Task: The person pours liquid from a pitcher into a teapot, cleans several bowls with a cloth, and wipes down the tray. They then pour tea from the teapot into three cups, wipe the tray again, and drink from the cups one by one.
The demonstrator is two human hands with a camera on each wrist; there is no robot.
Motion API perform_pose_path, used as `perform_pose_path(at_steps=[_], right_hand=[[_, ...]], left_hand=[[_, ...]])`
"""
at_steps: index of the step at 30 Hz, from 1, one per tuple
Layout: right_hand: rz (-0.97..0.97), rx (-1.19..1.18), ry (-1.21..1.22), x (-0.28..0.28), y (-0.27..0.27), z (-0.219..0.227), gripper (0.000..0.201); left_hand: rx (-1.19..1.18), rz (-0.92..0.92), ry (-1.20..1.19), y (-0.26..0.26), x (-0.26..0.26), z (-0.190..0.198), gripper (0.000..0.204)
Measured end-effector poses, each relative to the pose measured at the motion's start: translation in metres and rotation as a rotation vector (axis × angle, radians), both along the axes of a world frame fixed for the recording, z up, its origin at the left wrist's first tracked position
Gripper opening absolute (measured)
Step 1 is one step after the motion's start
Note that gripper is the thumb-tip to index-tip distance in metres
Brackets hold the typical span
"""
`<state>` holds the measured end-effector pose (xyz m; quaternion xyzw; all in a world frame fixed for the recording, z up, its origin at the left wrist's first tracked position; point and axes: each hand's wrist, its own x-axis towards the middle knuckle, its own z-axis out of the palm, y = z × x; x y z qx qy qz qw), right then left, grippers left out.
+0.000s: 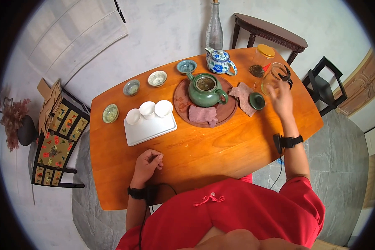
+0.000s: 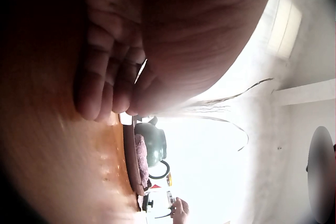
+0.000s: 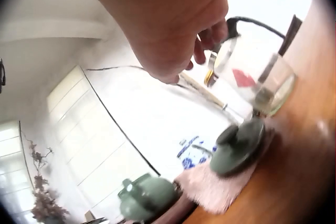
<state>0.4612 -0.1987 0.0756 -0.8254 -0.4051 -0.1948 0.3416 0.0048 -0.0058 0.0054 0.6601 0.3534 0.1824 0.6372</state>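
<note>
My right hand [image 1: 281,100] is at the near side of a clear glass pitcher [image 1: 267,83] with a black handle. In the right wrist view, the fingers [image 3: 202,50] hang relaxed beside the pitcher's rim. A green teapot lid [image 1: 256,101] lies on a pinkish-brown cloth [image 1: 242,93] just left of this hand. The green teapot [image 1: 205,99] stands uncovered on a round brown tray [image 1: 180,109], a folded pink cloth [image 1: 202,115] in front of it. Near the table's front edge rests my left hand [image 1: 147,166], fingers loosely curled and holding nothing.
Three white cups [image 1: 147,109] stand on a white tray [image 1: 152,132]. Several small bowls [image 1: 157,78] curve along the back left. A blue-and-white teapot [image 1: 220,62] and a jar [image 1: 264,52] with a yellow lid stand behind. The wooden table [image 1: 221,154] has a curved back edge.
</note>
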Motion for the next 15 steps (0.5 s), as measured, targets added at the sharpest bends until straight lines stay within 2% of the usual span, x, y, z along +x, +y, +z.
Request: perform_pose_path(at_steps=[2,3,5,10,12,13,15], right_hand=[[0.161,-0.024,0.118,-0.015,0.008,-0.021,0.031],[0.169,-0.026,0.115,-0.014,0.008,-0.027,0.031],[0.197,-0.262,0.214,-0.013,0.011,-0.032,0.028],[0.084,-0.335,0.306,-0.014,0.023,-0.016,0.022],[0.129,-0.138,0.206,-0.017,0.036,0.002,0.022],[0.133,-0.141,0.201,-0.018,0.047,0.008,0.022],[0.363,0.135,0.171,-0.025,0.075,0.019,0.024]], left_hand=[[0.003,-0.004,0.001,0.0,0.0,-0.001,0.013],[0.011,-0.009,0.002,0.001,-0.001,-0.001,0.013],[0.005,-0.013,-0.007,0.002,-0.003,-0.003,0.013],[0.004,-0.035,-0.048,0.002,-0.006,-0.005,0.01],[0.013,-0.061,-0.04,0.003,-0.006,-0.005,0.009],[0.011,-0.057,-0.045,0.002,-0.005,-0.005,0.009],[0.017,-0.062,-0.038,0.002,-0.005,-0.002,0.01]])
